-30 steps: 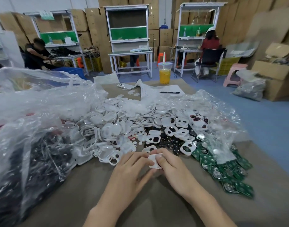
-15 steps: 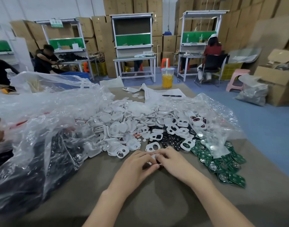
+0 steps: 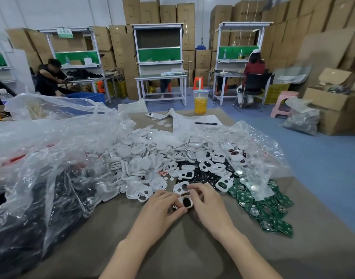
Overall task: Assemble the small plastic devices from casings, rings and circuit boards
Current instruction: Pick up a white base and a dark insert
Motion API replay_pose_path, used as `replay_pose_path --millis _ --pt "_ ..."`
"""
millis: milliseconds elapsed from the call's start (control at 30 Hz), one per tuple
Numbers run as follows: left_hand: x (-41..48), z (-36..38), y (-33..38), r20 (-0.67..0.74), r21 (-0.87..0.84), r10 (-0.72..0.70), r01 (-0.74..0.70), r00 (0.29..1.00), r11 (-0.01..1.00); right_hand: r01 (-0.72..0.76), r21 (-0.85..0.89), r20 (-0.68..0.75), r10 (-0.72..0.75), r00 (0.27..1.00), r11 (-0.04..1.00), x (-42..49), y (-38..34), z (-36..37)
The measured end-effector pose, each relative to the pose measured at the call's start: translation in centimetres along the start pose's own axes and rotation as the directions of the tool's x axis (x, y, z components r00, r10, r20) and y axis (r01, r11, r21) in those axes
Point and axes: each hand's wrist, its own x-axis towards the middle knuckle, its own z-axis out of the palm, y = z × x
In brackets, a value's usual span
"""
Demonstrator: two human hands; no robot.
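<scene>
Close to the near edge of the brown table (image 3: 172, 250), our left hand (image 3: 162, 208) and our right hand (image 3: 209, 206) meet over one small white casing (image 3: 185, 201) with a dark oval middle. Both are clamped on it: our left hand pinches its left and near edge with curled fingers and thumb, and our right hand curls its fingers round the right and far side. The casing sits between our fingertips, just above the table, at the near foot of the parts heap.

Just beyond our hands spreads the heap of white casings (image 3: 144, 158), many with cut-out windows. To its right, among them, lie small black round pieces (image 3: 200, 175); whether these are the rings we cannot tell. Further right and nearer, the green circuit boards (image 3: 269, 210) fan out over the table, partly under a clear plastic sheet (image 3: 259, 150).

On the left, a large clear plastic bag (image 3: 42, 158) bulges with dark parts (image 3: 21, 228) too blurred to name.

At the far end of the table stand a cup of orange drink (image 3: 200, 101), a phone (image 3: 156, 115) lying flat, and a pen (image 3: 205, 123) on a sheet of paper (image 3: 192, 119)
</scene>
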Motion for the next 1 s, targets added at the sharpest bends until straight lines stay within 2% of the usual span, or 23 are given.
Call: replay_pose_path --millis 133,267,367,467,533,600,700,767,1000 --pt "0.3 0.0 -0.1 -0.059 -0.04 -0.073 0.07 0.996 0.997 0.009 0.07 -0.041 -0.007 0.999 0.998 0.2 0.0 -0.3" --pt "0.6 -0.3 -0.6 -0.284 -0.057 -0.203 0.195 0.937 0.979 0.048 0.017 -0.086 -0.046 0.995 0.999 1.0 0.5 -0.1" --pt "1.0 -0.5 -1.4 -0.44 0.04 -0.244 0.29 0.864 0.956 0.066 -0.051 -0.091 -0.07 0.993 0.997 2.2 0.8 0.2" --pt "1.4 -1.1 -3.0 -0.492 0.168 -0.269 0.393 0.828 0.904 0.092 -0.145 -0.093 -0.106 0.99 0.985 2.8 0.7 0.1" --pt "1.7 -1.8 -4.4 -0.487 0.189 -0.336 0.473 0.806 0.86 0.115 -0.201 -0.103 -0.138 0.985 0.973 3.2 0.4 0.1" --pt "2.1 -2.1 -5.5 -0.479 0.234 -0.335 0.485 0.812 0.842 0.127 -0.231 -0.109 -0.155 0.982 0.965 3.8 0.4 0.2" --pt "2.5 -1.9 -6.0 -0.466 0.375 -0.169 0.367 0.868 0.851 0.129 -0.243 -0.132 -0.164 0.977 0.962 4.8 0.3 0.4" --pt "2.8 -1.8 -5.7 -0.407 0.418 -0.102 0.285 0.907 0.863 0.126 -0.239 -0.151 -0.165 0.975 0.963 5.5 0.2 0.3" --pt "4.2 -2.2 -5.0 -0.142 0.459 -0.27 0.305 0.952 0.835 0.205 -0.252 -0.193 -0.257 0.947 0.946 7.7 0.3 0.9"
